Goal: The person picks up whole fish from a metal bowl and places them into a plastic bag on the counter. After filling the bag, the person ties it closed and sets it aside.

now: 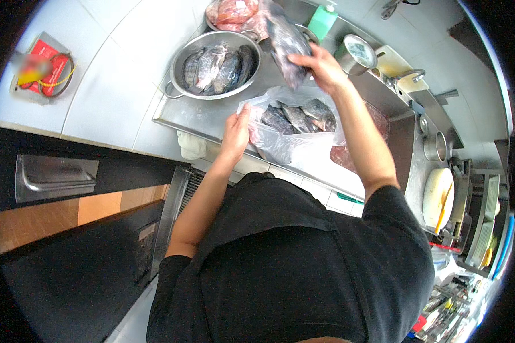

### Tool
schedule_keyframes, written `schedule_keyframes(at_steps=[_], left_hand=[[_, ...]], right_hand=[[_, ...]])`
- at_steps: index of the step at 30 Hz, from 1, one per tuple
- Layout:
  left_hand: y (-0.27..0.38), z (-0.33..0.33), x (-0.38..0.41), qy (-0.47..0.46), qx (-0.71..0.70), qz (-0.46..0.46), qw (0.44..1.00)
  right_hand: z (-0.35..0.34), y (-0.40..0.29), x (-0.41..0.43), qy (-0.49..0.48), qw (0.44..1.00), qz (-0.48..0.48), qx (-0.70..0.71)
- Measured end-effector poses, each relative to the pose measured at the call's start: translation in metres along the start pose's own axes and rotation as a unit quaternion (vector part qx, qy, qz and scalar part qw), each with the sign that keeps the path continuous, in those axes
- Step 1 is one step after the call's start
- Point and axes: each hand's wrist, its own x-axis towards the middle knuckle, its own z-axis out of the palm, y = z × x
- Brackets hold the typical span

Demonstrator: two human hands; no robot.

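My left hand point(236, 136) grips the left rim of a clear plastic bag point(279, 148), whose mouth gapes upward. Several whole grey fish point(298, 118) lie inside it. Above the bag, my right hand point(324, 68) holds a dark whole fish point(285, 45) by its side; the fish looks blurred and hangs tilted. Left of it, a two-handled stainless steel colander point(181, 88) contains several more whole fish point(219, 68). The bag rests by the front edge of the steel sink counter point(189, 115).
Pink raw meat or fish in plastic point(236, 13) sits behind the colander. A green pump bottle point(322, 22), a metal pot point(355, 55) and a faucet point(407, 76) line the back. The sink basin point(397, 133) lies right. A white cloth point(192, 145) hangs over the front edge.
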Motion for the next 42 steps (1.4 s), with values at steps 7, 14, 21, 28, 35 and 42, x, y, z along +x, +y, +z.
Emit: schedule_keyframes(at_steps=[7, 14, 21, 28, 35, 42], left_hand=[[0.009, 0.008, -0.001, -0.036, 0.055, 0.048, 0.997], [0.018, 0.016, -0.004, -0.088, 0.072, 0.055, 0.992], [0.018, 0.010, -0.004, -0.086, 0.087, 0.074, 0.990], [0.024, 0.005, 0.000, -0.093, 0.083, 0.076, 0.989], [0.030, 0.008, -0.001, -0.090, 0.108, 0.077, 0.987], [0.020, 0.002, -0.009, -0.080, 0.080, 0.057, 0.992]], right_hand=[[0.010, 0.090, -0.113, 0.217, 0.849, 0.151, 0.458], [0.044, 0.137, -0.102, 0.345, 0.760, 0.126, 0.537], [0.059, 0.127, -0.138, 0.294, 0.837, 0.225, 0.403], [0.012, 0.103, -0.103, -0.063, 0.968, 0.041, -0.239], [-0.040, 0.108, -0.028, -0.111, 0.705, 0.116, -0.691], [-0.070, 0.093, -0.025, -0.236, 0.646, 0.178, -0.704]])
